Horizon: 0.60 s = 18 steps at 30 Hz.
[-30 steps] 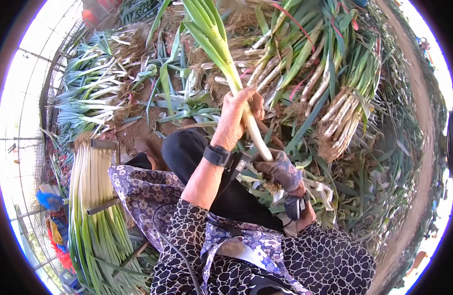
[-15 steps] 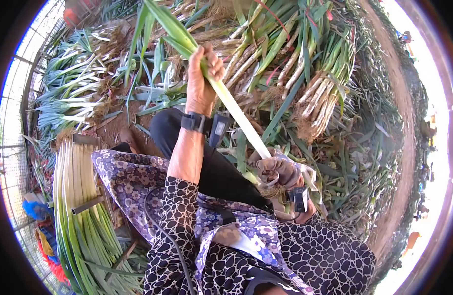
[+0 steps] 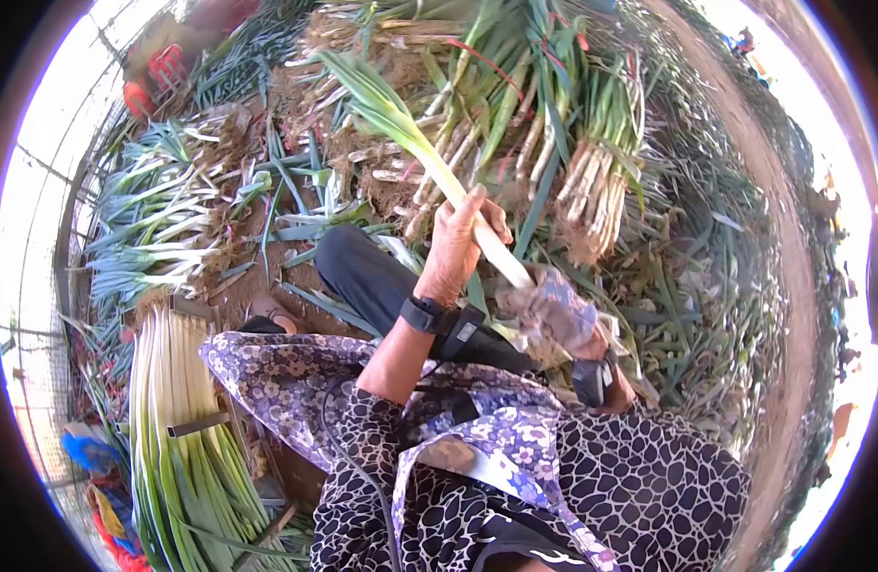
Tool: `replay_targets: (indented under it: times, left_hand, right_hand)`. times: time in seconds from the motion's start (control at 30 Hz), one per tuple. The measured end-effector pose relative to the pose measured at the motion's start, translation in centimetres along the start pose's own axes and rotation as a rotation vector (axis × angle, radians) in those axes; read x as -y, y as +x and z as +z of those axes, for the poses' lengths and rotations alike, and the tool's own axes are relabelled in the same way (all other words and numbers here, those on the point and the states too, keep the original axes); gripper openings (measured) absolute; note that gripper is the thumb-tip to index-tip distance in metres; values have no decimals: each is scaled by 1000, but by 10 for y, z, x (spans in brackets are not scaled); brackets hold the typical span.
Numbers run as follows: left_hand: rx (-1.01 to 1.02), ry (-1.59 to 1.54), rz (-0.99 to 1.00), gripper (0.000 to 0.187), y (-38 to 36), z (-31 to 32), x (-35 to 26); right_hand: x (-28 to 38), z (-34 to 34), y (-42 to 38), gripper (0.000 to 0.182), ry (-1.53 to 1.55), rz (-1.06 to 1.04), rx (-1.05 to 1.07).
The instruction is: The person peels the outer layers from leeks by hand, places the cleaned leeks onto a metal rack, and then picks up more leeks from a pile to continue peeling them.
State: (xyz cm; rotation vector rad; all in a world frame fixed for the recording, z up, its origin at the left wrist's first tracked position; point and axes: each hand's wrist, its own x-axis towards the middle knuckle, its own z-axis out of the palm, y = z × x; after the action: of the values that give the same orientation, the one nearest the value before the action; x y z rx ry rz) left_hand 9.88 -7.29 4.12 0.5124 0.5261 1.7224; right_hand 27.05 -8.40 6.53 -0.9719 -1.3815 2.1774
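My left hand (image 3: 465,234), bare and with a strap at the wrist, is wrapped round the pale shaft of a leek (image 3: 432,160). The leek slants across my lap, its green leaves pointing up and to the left. At its lower right end, my right hand (image 3: 559,313) in a dirty glove is closed about the root end. The fingers there are slightly blurred, and the roots are mostly hidden. Loose pale peelings hang beside the glove. Just beyond the leek, untrimmed leeks with brown roots (image 3: 592,191) lie in a tied bundle.
At my left, a metal rack (image 3: 199,423) holds a stack of cleaned leeks (image 3: 167,381). Farther out lies a row of leeks (image 3: 163,214) on the ground. Leaf scraps (image 3: 692,286) cover the ground at right. A red crate (image 3: 167,67) stands at the far left.
My left hand has slid down the leek toward the root end, nearer my right hand. The leek's leaf end now stands free above it. The whole view has shifted a little.
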Motion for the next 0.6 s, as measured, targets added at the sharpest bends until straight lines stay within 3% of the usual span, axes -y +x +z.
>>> replay_targets:
  times: [0.03, 0.07, 0.13, 0.17, 0.2, 0.27, 0.33, 0.4, 0.47, 0.6]
  left_hand:
    - [66, 357, -35, 26, -11, 2, -4]
    - [64, 236, -50, 24, -21, 15, 6]
    - [100, 409, 47, 26, -30, 28, 0]
    - [114, 581, 74, 29, -38, 29, -10]
    - [134, 543, 205, 33, -34, 29, -15]
    - [82, 112, 111, 38, -17, 26, -47]
    - [6, -29, 378, 39, -17, 42, -87]
    - [143, -196, 464, 39, -10, 36, -116]
    - [217, -194, 515, 33, -10, 42, -116]
    - [36, 45, 450, 26, -39, 69, -88]
  right_hand:
    - [2, -7, 7, 41, -21, 107, -87]
    - [2, -9, 11, 41, -8, 100, -92]
    - [2, -6, 18, 42, -618, -384, -183]
    - [5, -6, 15, 42, -699, -357, -202]
    - [12, -1, 9, 42, -691, -370, -203]
    - [23, 12, -6, 40, -869, -264, -331]
    - [18, 12, -14, 39, -838, -320, -343]
    - [16, 11, -17, 39, -851, -378, -259]
    - [15, 11, -15, 39, -846, -401, -248]
    - [12, 14, -13, 34, -805, -463, -211]
